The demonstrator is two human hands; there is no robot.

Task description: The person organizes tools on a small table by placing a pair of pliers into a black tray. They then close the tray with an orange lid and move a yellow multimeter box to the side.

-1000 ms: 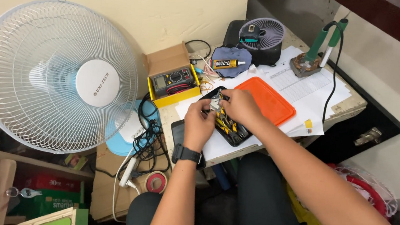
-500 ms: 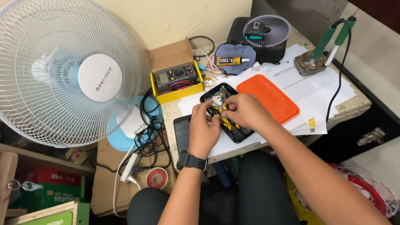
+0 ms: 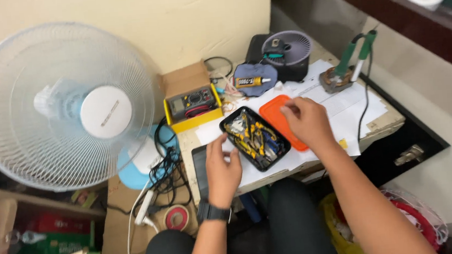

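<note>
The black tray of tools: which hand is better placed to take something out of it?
Probably the left hand: its fingers touch the black tray; the right hand rests over the orange lid.

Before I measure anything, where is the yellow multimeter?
In the head view, the yellow multimeter sits at the desk's back left, in front of a cardboard box, left of the black tool tray.

A black tray (image 3: 255, 138) is showing yellow-handled tools (image 3: 248, 136), an orange lid (image 3: 284, 121) beside it. A yellow-cased grey meter (image 3: 192, 107) is sitting near the worktop's (image 3: 381, 123) back edge. A white fan (image 3: 63, 105) is showing pale blue blades.
</note>
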